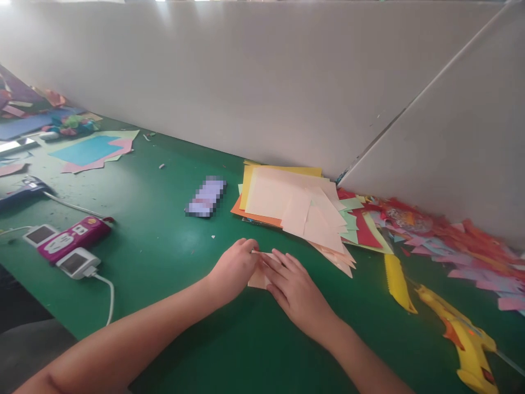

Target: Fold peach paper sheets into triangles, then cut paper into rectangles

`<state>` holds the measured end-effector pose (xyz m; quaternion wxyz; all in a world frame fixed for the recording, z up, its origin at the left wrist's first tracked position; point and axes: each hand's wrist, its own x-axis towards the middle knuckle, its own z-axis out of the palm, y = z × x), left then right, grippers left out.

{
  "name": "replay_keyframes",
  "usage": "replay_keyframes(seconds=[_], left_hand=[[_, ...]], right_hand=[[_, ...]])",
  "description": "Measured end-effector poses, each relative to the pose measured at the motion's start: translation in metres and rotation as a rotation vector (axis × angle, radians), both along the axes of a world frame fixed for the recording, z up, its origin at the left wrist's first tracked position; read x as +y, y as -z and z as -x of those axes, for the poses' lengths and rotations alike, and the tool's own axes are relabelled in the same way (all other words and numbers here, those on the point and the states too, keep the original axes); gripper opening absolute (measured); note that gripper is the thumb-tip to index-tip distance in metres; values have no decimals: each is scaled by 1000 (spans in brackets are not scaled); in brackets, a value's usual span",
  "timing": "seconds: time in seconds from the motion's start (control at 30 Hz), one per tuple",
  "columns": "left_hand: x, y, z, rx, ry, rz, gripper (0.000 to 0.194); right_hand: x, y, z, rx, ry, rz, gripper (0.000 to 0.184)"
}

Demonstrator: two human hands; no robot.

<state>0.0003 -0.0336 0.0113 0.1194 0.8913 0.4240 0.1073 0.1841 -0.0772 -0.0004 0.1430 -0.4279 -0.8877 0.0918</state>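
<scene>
One small peach paper [257,279], directly between left hand [234,269] and right hand [296,291], over green surface [229,350]. Far-left edge pinched in curled left hand; right side beneath extended right fingers. Both hands equally near; long axis partly hidden, indeterminable.

Left forearm [151,328] crosses the bench's near edge [43,300], left hand [233,271] pinching, fingers [248,244] curled; right hand [296,287] flatter, fingers [279,267] extended
</scene>
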Motion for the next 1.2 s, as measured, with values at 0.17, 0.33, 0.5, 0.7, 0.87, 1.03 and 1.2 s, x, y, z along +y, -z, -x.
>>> replay_keyframes(seconds=[0.17, 0.33, 0.5, 0.7, 0.87, 1.03, 1.2], left_hand=[[-5, 0, -2, 197, 137, -75, 15], [-9, 4, -5, 283, 175, -169, 18], [-11, 2, -8, 365, 178, -148, 23], [-10, 1, -10, 302, 93, -134, 36], [-8, -5, -10, 280, 166, -163, 26], [-5, -13, -6, 282, 173, -112, 30], [-2, -12, -3, 185, 134, 5, 34]], right_hand=[[-2, -10, 1, 20, 30, 24, 44], [-4, -10, -4, 131, 87, 73, 32], [-3, -6, -6, 238, 257, 89, 25], [2, -1, -9, 242, 293, 12, 20], [3, 2, -10, 238, 296, 3, 14], [4, 4, -12, 249, 296, 33, 14], [3, 5, -13, 279, 306, 34, 13]])
